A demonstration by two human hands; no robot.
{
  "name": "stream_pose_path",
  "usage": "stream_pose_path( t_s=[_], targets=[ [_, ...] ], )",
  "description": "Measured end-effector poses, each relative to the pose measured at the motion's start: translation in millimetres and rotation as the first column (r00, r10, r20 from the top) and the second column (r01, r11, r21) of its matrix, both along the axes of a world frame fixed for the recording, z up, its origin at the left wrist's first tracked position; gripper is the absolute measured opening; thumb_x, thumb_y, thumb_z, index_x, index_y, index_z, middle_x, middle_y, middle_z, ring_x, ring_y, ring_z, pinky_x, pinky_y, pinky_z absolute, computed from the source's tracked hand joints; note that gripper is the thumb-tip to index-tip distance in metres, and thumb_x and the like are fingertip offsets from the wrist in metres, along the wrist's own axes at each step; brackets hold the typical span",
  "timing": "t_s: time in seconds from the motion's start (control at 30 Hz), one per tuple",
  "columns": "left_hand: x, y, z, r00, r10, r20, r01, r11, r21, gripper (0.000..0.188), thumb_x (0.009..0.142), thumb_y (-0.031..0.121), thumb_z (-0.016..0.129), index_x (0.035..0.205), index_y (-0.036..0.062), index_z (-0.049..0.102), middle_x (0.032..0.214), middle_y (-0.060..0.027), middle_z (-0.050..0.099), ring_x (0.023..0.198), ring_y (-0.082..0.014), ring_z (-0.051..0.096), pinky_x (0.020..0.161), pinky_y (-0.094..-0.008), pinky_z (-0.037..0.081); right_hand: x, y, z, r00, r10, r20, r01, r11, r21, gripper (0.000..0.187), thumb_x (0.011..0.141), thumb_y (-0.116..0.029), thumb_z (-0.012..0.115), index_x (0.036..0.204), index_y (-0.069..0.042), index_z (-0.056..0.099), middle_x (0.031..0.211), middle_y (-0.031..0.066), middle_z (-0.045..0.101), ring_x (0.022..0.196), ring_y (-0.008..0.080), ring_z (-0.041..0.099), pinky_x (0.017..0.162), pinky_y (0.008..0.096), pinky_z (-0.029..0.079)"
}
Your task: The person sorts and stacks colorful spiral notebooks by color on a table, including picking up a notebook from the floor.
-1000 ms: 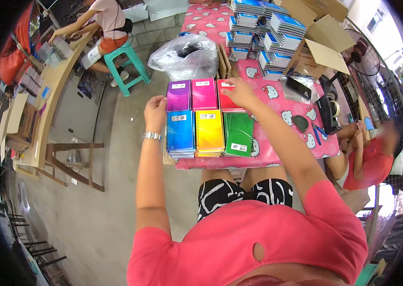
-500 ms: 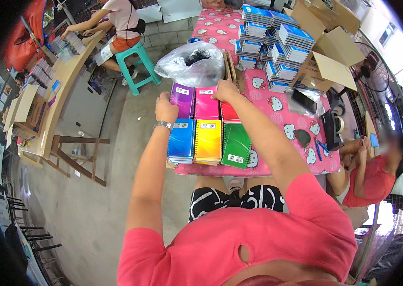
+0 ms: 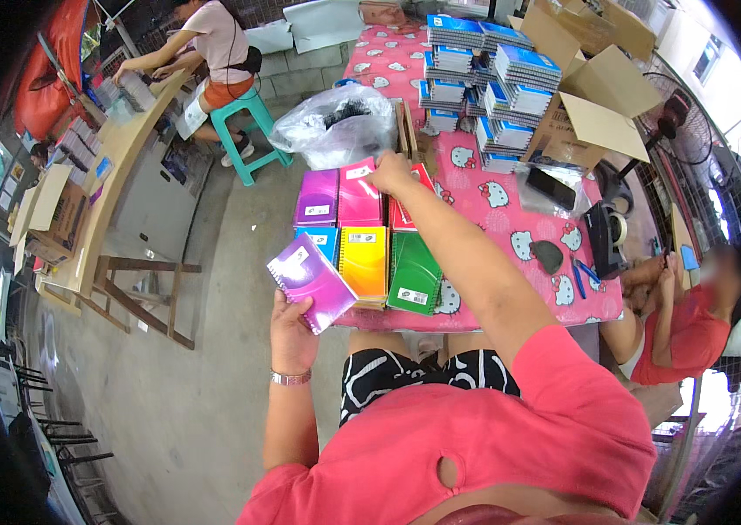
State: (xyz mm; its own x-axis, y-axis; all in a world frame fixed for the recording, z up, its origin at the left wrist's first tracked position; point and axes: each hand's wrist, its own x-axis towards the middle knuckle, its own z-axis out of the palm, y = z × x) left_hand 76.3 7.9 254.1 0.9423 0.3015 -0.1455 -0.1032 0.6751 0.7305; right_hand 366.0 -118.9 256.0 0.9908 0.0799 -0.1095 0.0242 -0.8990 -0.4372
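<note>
My left hand [image 3: 293, 331] grips a purple spiral notebook [image 3: 312, 278] by its near edge. That notebook is tilted over the table's left edge and partly covers the blue notebook stack [image 3: 325, 238]. My right hand [image 3: 392, 172] is closed on the upper right corner of a pink notebook [image 3: 360, 199], slightly askew on its stack. Left of the pink one lies a purple stack [image 3: 316, 194]. On its right, a red stack [image 3: 403, 214] is partly hidden by my right hand and forearm. The nearer row also has a yellow stack [image 3: 363, 262] and a green stack [image 3: 416, 269].
Beyond the stacks sits a clear plastic bag [image 3: 335, 131]. Tall piles of blue notebooks [image 3: 515, 105] and an open carton [image 3: 580, 131] stand at the far right. A phone [image 3: 552, 185], pliers [image 3: 579, 278] and a tape dispenser [image 3: 607, 241] lie rightward. Two people sit nearby.
My left hand has lifted a purple notebook off its stack and brought it nearer and lower left. My right hand stays at the pink stack, its top notebook now shifted askew.
</note>
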Motion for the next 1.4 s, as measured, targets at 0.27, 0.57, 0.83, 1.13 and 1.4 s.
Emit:
stream_pose_path(
  t_s=[0.27,0.57,0.83,1.13,1.4],
  targets=[
    [2.3,-14.0,-3.0,0.997,-0.08,0.003,0.08,0.993,-0.092,0.041,0.092,0.017,0.05,0.13,0.0118,0.035,0.125,-0.0054,0.05,0.117,-0.0212,0.049,0.097,-0.0398,0.042,-50.9,-30.7,92.2,0.934,0.335,0.126,-0.24,0.327,0.914,0.051,0.069,0.003,0.069,0.114,-0.003,0.046,0.091,0.01,0.06,0.084,0.018,0.059,0.074,0.031,0.049],
    [12.6,-50.7,-19.0,0.984,-0.146,-0.102,0.136,0.986,-0.094,0.048,0.085,0.012,0.062,0.129,0.0098,0.041,0.117,-0.0076,0.056,0.104,-0.0194,0.057,0.084,-0.0363,0.05,-33.4,-99.5,9.1,0.985,0.038,0.169,-0.103,0.912,0.397,0.056,0.073,-0.031,0.073,0.118,-0.003,0.054,0.104,0.0168,0.063,0.095,0.0292,0.062,0.08,0.0386,0.049],
    [-24.7,-63.6,-27.2,0.948,-0.283,-0.145,0.259,0.952,-0.165,0.041,0.088,0.004,0.057,0.127,0.0093,0.042,0.116,-0.0053,0.057,0.104,-0.017,0.057,0.088,-0.0343,0.048,-12.5,-122.1,-48.4,0.994,-0.109,0.032,0.08,0.87,0.487,0.057,0.067,-0.027,0.078,0.111,0.003,0.056,0.103,0.019,0.063,0.092,0.0296,0.063,0.082,0.0393,0.049],
    [-28.7,-80.4,-23.1,0.961,-0.223,-0.161,0.19,0.962,-0.198,0.036,0.091,0.01,0.053,0.126,0.0108,0.043,0.117,-0.0043,0.056,0.106,-0.0177,0.055,0.09,-0.0377,0.046,3.2,-123.8,-56.2,0.99,-0.07,-0.121,0.114,0.909,0.4,0.062,0.063,-0.025,0.08,0.111,0.005,0.054,0.102,0.0209,0.063,0.091,0.0325,0.064,0.082,0.0393,0.049],
    [-24.4,-75.9,-22.4,0.969,-0.195,-0.15,0.168,0.97,-0.173,0.038,0.09,0.012,0.052,0.127,0.012,0.043,0.118,-0.0044,0.056,0.109,-0.0194,0.055,0.092,-0.0396,0.045,14.3,-112.9,-22.8,0.998,0.046,-0.054,-0.039,0.992,0.117,0.055,0.071,-0.03,0.074,0.111,0.002,0.055,0.106,0.0252,0.061,0.1,0.0366,0.06,0.085,0.0431,0.047]
  ],
)
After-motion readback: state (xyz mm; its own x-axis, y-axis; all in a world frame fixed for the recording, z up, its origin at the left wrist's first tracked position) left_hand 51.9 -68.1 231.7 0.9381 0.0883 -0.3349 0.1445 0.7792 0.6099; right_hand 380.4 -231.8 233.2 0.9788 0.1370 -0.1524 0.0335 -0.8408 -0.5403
